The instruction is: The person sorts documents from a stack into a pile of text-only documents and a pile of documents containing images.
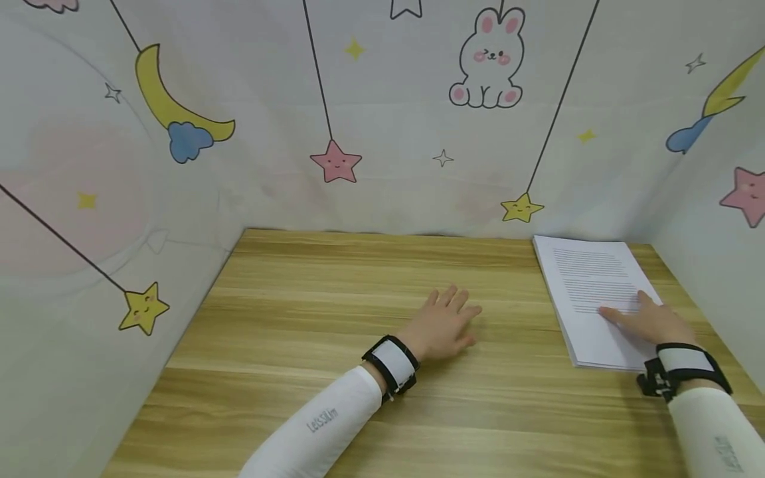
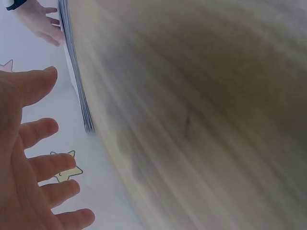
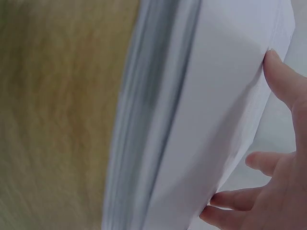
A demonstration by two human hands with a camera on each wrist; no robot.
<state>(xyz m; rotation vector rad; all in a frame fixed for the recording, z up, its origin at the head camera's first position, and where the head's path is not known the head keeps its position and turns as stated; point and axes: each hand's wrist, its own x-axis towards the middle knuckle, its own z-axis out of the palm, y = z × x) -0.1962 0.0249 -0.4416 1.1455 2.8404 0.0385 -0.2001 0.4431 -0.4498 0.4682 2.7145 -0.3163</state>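
Observation:
A stack of white paper [image 1: 588, 265] with printed lines of text on its top sheet lies at the right of the wooden table. My right hand [image 1: 654, 325] rests on the stack's right side, thumb and index finger spread apart. In the right wrist view, the thumb [image 3: 277, 67] touches the top sheet, and lower fingertips meet the paper near its far side; the layered edge of the stack [image 3: 144, 115] shows along its length. My left hand [image 1: 440, 325] hovers over the middle of the table with fingers spread, holding nothing. Its palm side shows in the left wrist view.
The wooden table [image 1: 335, 285] is bordered by a white cloth backdrop [image 1: 394, 106] at the back and both sides, printed with stars, a moon and a rabbit. The paper stack lies close to the back edge and the right-hand cloth.

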